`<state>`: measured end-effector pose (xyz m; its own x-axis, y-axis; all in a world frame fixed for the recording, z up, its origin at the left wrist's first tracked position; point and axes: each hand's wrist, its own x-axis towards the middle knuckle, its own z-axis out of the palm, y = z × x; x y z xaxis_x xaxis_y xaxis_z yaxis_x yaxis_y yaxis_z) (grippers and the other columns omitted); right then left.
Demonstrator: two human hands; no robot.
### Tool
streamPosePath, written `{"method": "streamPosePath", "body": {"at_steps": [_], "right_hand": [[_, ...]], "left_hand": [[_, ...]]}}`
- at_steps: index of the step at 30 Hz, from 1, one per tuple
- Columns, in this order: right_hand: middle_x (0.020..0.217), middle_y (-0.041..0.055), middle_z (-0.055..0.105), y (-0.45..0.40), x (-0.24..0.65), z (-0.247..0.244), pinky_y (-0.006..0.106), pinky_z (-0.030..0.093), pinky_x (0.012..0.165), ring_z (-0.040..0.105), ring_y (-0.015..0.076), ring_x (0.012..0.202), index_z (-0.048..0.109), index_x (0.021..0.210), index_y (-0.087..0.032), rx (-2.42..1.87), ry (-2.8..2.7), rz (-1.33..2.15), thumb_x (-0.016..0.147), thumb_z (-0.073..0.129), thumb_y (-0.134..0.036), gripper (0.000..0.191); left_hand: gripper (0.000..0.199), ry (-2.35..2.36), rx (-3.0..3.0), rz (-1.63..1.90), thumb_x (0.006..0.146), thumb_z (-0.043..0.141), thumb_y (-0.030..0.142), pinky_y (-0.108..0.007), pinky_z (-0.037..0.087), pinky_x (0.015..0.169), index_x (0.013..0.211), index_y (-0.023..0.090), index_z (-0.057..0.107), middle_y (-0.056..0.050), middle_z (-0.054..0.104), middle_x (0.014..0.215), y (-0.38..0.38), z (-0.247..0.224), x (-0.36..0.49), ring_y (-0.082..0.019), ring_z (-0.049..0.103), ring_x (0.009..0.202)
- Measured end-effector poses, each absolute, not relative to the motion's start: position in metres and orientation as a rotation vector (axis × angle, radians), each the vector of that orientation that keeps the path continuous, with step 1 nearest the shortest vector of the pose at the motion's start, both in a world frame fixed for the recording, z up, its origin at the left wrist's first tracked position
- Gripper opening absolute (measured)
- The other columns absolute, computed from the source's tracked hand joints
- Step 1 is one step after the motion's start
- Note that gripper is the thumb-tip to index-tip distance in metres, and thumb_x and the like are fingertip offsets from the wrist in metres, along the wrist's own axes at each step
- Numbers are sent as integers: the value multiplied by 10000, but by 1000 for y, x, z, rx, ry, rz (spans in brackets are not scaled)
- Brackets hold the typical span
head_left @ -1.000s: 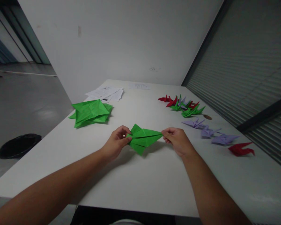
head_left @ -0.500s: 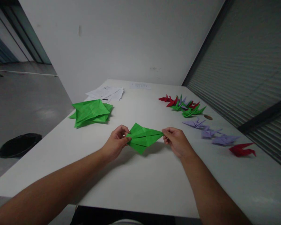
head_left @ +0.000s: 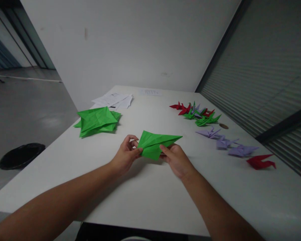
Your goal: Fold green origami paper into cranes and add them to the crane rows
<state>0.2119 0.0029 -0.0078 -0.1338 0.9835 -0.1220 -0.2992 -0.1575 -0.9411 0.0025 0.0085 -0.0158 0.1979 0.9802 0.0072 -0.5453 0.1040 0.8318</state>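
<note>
A partly folded sheet of green origami paper point(head_left: 153, 144) is held just above the white table, its long point aimed right. My left hand point(head_left: 126, 152) pinches its left corner between thumb and fingers. Along the lower right edge, my right hand point(head_left: 175, 159) grips the paper, thumb on top and fingers underneath. Creases run lengthwise over the sheet. Farther left lies a stack of folded green paper point(head_left: 97, 120).
Several finished paper cranes in red, green and purple point(head_left: 208, 118) cluster at the right back. Purple cranes point(head_left: 242, 150) and a red crane point(head_left: 261, 161) line the right side near a brown disc point(head_left: 223, 126). Printed sheets point(head_left: 112, 99) lie behind; a black-lined bin point(head_left: 21, 156) stands left.
My right hand has moved left and down from the paper's right tip to its lower edge. The paper has turned slightly, and its right tip now points free.
</note>
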Motion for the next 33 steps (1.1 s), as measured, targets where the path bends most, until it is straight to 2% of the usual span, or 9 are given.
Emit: {"method": "streamPosePath", "body": {"at_steps": [5,9,12,18,22,27,33], "right_hand": [[894,91,808,4,217,-11,427,588,820,752,254,798,764,903,-163,-1050,-1010,1502,658,935,-477,432],[875,84,807,3,218,-11,411,578,820,749,237,774,781,898,-159,-1059,-1119,1588,659,930,-464,416],[900,84,809,0,217,-10,417,569,858,752,238,805,789,928,-153,-1049,-1214,1656,662,927,-447,420],[926,101,809,-4,216,-10,418,559,893,750,238,839,787,973,-131,-1059,-1287,1711,694,912,-431,429],[934,108,801,-3,219,-10,403,557,867,742,229,826,776,963,-123,-1075,-1306,1711,676,925,-418,437],[780,59,762,-2,220,-12,337,529,732,695,190,719,747,816,-133,-1138,-1341,1643,688,904,-459,384],[714,29,723,-1,219,-14,296,468,642,640,159,636,710,741,-146,-1157,-1327,1616,670,901,-466,379]], "left_hand": [[671,677,841,1127,670,901,161,-237,533,642,1210,318,535,53,646,914,6,-13,1,-109,639,711],[570,730,872,1086,709,897,227,-256,528,687,1192,284,599,-10,696,1026,6,-11,-1,-150,686,821],[445,747,921,1072,675,927,249,-264,509,727,1041,204,677,-35,724,933,9,-14,-1,-154,680,816],[341,825,1037,1049,636,948,286,-242,431,629,819,146,696,0,665,694,12,-20,0,-109,592,636],[328,841,1053,1088,655,935,300,-231,402,606,800,151,680,23,624,653,13,-21,-1,-97,555,607],[320,819,1055,1092,669,923,287,-230,374,586,799,157,661,30,600,634,12,-20,-1,-96,523,581],[301,821,1062,1098,677,909,272,-232,357,583,787,162,652,35,578,615,11,-18,-1,-95,503,568]]}}
